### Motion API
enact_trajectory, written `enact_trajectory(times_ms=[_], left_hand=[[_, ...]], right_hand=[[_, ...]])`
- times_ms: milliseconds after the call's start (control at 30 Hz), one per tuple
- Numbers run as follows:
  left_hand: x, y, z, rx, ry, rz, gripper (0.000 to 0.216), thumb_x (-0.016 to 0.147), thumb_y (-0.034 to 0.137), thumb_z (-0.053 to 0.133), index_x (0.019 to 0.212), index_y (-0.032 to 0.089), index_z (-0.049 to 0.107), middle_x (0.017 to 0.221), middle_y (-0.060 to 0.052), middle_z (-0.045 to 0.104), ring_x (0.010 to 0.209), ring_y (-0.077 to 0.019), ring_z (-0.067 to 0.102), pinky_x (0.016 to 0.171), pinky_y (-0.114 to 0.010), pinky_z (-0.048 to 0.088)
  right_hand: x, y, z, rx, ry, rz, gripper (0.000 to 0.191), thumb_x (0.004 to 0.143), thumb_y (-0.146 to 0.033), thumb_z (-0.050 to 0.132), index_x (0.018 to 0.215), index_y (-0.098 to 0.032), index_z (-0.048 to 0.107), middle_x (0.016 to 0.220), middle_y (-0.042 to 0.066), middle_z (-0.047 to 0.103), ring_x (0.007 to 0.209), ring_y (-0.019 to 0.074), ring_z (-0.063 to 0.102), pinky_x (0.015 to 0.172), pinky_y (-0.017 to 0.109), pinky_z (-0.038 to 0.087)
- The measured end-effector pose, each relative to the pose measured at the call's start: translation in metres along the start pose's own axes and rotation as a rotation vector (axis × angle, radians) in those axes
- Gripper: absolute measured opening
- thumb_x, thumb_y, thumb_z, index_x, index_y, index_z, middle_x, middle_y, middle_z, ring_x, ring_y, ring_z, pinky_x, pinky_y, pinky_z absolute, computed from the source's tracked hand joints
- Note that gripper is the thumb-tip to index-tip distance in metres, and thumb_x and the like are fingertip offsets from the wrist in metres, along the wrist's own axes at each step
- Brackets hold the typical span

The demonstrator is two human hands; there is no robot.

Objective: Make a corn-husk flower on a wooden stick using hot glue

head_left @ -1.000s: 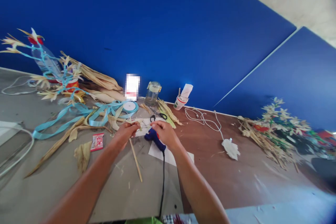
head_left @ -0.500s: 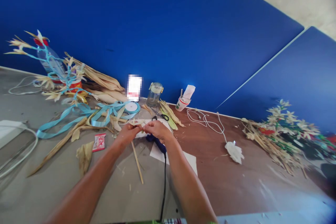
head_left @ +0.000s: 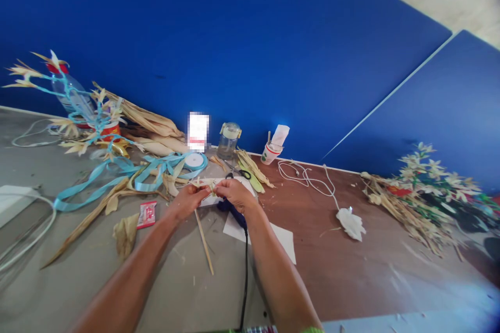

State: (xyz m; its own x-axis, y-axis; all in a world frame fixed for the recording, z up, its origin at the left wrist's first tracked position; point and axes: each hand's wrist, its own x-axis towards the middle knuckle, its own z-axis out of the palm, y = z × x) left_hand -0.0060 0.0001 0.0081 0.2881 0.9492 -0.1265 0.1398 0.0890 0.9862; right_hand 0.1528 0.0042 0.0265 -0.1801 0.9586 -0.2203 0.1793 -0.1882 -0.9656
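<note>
Head view: a small pale piece [head_left: 211, 186] is pinched between the fingertips of the left hand [head_left: 191, 201] and the right hand [head_left: 236, 195], which are brought close together over the table; its exact shape cannot be made out. Under the right hand, a dark blue glue gun [head_left: 234, 212] is partly hidden, with its black cord [head_left: 246, 270] run toward the near edge. Scissors [head_left: 245, 174] are laid just beyond that hand. Near the left wrist, a thin stick [head_left: 204, 243] and a red packet [head_left: 147, 215] are seen, and blue ribbon [head_left: 84, 195] is strewn farther left.
</note>
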Motion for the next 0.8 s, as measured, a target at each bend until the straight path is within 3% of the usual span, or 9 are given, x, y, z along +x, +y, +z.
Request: enact_trajectory(times_ms=[167, 333, 600, 800], left_hand=[[-0.002, 0.002, 0.004, -0.373, 0.033, 0.011, 0.025, 0.068, 0.032, 0.063, 0.084, 0.012, 0.066, 0.059, 0.004, 0.042, 0.053, -0.0083, 0.035, 0.049, -0.022, 0.028], [-0.006, 0.008, 0.005, -0.718, -0.005, -0.019, 0.027, 0.073, 0.027, 0.064, 0.092, 0.009, 0.067, 0.065, 0.002, 0.043, 0.056, -0.0069, 0.039, 0.053, -0.02, 0.035], [-0.009, 0.012, 0.006, -0.791, -0.023, 0.046, 0.02, 0.076, 0.021, 0.065, 0.093, 0.012, 0.066, 0.056, 0.005, 0.04, 0.05, -0.0048, 0.035, 0.049, -0.016, 0.034], [-0.005, 0.004, 0.005, -0.772, -0.01, 0.103, 0.012, 0.072, 0.022, 0.071, 0.08, 0.015, 0.066, 0.062, 0.001, 0.059, 0.058, -0.0079, 0.054, 0.058, -0.02, 0.044]], right_hand=[[0.003, 0.004, 0.003, 0.264, 0.174, -0.096, 0.014, 0.064, -0.028, 0.061, 0.057, -0.018, 0.058, 0.052, -0.005, 0.052, 0.05, 0.0086, 0.04, 0.053, 0.023, 0.03], [0.002, -0.001, 0.007, 0.386, 0.277, -0.169, 0.013, 0.065, -0.028, 0.061, 0.057, -0.019, 0.057, 0.052, -0.005, 0.05, 0.051, 0.0096, 0.039, 0.054, 0.024, 0.031], [-0.013, -0.023, 0.019, 0.456, 0.355, -0.231, 0.013, 0.063, -0.028, 0.061, 0.056, -0.017, 0.056, 0.052, -0.005, 0.049, 0.053, 0.0093, 0.037, 0.056, 0.025, 0.03], [-0.021, -0.031, 0.018, 0.492, 0.343, -0.245, 0.013, 0.063, -0.028, 0.062, 0.058, -0.017, 0.057, 0.054, -0.005, 0.05, 0.053, 0.0091, 0.037, 0.056, 0.024, 0.03]])
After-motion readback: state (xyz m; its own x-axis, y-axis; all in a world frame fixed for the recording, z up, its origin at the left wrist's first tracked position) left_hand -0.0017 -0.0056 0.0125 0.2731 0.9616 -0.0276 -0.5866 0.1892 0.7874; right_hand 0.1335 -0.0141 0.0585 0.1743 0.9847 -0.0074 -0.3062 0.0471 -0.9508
